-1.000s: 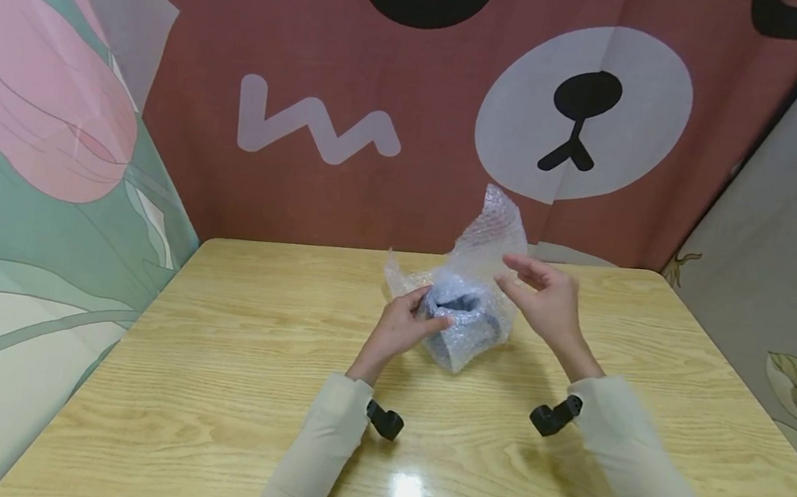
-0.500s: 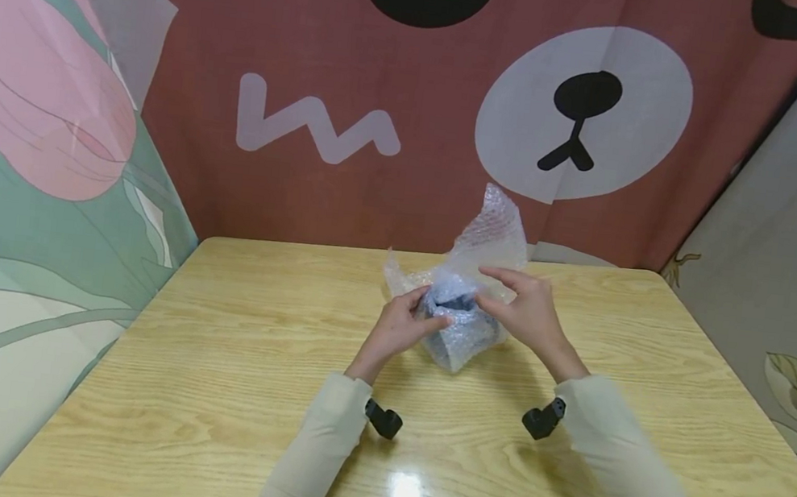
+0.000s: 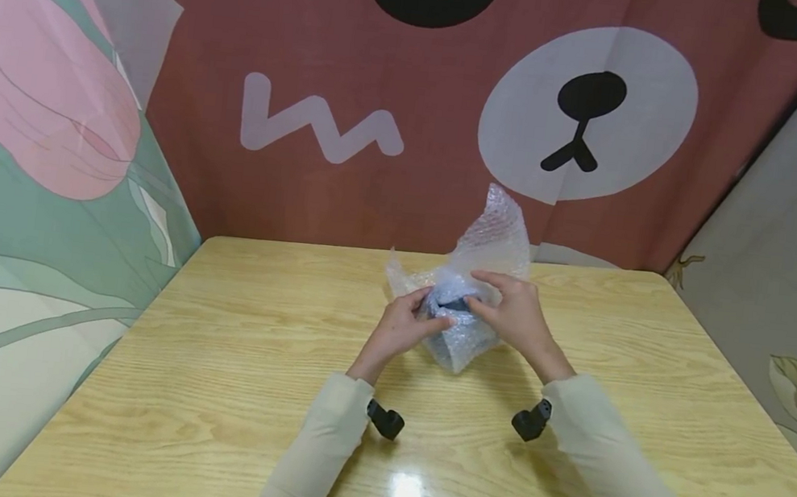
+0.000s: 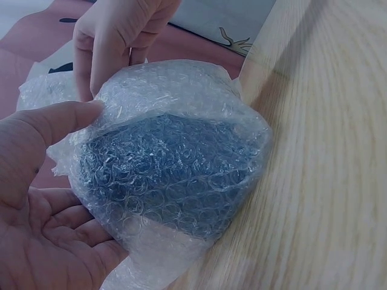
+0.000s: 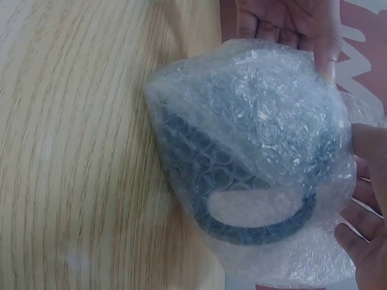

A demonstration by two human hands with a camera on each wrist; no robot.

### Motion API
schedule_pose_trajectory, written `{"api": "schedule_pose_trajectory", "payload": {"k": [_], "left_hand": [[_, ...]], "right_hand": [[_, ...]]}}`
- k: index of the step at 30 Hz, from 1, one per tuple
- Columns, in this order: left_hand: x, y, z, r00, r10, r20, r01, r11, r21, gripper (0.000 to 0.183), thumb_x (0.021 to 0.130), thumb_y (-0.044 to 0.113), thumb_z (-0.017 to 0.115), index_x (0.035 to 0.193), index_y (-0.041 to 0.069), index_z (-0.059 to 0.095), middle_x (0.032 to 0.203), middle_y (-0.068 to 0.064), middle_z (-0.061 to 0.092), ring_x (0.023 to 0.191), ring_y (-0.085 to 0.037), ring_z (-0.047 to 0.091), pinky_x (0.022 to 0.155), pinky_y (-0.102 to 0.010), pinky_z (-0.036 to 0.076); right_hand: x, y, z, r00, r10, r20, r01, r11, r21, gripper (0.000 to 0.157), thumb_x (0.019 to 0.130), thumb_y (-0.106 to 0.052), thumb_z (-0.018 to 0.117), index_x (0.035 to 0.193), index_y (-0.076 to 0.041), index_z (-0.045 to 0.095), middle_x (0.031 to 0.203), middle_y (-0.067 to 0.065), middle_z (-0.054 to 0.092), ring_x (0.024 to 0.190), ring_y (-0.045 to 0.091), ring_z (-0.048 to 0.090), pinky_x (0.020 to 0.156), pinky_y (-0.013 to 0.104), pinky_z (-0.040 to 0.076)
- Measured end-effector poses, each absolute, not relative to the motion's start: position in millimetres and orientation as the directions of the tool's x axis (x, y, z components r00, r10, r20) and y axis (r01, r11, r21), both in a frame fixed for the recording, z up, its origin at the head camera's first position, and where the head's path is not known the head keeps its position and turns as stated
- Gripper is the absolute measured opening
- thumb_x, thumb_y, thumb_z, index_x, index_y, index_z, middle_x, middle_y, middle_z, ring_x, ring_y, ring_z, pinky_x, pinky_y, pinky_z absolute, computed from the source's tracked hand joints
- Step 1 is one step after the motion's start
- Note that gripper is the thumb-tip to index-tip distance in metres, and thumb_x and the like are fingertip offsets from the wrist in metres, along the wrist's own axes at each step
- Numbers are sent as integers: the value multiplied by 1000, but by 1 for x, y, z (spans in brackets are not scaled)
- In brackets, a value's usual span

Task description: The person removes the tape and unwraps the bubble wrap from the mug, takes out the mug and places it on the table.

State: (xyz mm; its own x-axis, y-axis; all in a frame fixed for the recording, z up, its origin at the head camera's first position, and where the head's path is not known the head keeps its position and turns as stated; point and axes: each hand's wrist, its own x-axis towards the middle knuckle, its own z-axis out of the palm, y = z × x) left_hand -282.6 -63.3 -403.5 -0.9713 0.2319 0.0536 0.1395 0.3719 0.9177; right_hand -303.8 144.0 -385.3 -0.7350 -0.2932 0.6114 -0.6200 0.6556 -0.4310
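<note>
A blue-grey mug (image 4: 175, 175) stands on the table inside a loose layer of bubble wrap (image 3: 495, 226). Its curved handle (image 5: 257, 234) shows through the plastic in the right wrist view. My left hand (image 3: 397, 331) grips the mug's left side through the wrap, thumb over the near rim and fingers around the far side. At the right of the mug's mouth, my right hand (image 3: 517, 318) holds the wrap, its thumb by the rim and its fingers behind the plastic. A tall flap of wrap rises behind the mug. The right fingertips are partly hidden.
The wooden table (image 3: 246, 378) extends on both sides, and its back edge lies close behind the wrap. A red-brown bear-print cloth (image 3: 302, 198) hangs behind it. Printed cloths also hang at left and right.
My right hand has moved left and slightly down from the right of the flap, bringing its thumb to the mug's mouth. My left hand keeps its grip in place.
</note>
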Motion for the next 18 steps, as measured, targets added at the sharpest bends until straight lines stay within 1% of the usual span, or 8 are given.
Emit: {"api": "schedule_pose_trajectory", "payload": {"k": [5, 12, 18], "left_hand": [[-282, -62, -403, -971, 234, 53, 139, 371, 918, 78, 87, 38, 73, 149, 6, 38, 150, -14, 37, 134, -26, 39, 104, -36, 39], [-282, -61, -403, -971, 231, 58, 140, 355, 924, 77, 87, 37, 74, 148, 6, 39, 150, -13, 38, 135, -26, 38, 105, -35, 38], [-281, -61, -404, -971, 232, 63, 143, 348, 926, 76, 87, 37, 74, 148, 5, 40, 149, -13, 39, 135, -25, 38, 105, -35, 37]], "right_hand": [[-303, 140, -385, -749, -299, 592, -604, 675, -424, 36, 80, -11, 80, 112, 3, 71, 112, 18, 68, 103, 35, 64, 84, 48, 52], [-302, 136, -384, -774, -292, 562, -580, 682, -445, 31, 83, -9, 77, 110, 4, 71, 112, 19, 67, 104, 35, 63, 83, 47, 53], [-301, 135, -386, -773, -285, 567, -575, 693, -434, 28, 83, -9, 77, 108, 3, 72, 112, 18, 67, 104, 35, 64, 82, 46, 54]]}}
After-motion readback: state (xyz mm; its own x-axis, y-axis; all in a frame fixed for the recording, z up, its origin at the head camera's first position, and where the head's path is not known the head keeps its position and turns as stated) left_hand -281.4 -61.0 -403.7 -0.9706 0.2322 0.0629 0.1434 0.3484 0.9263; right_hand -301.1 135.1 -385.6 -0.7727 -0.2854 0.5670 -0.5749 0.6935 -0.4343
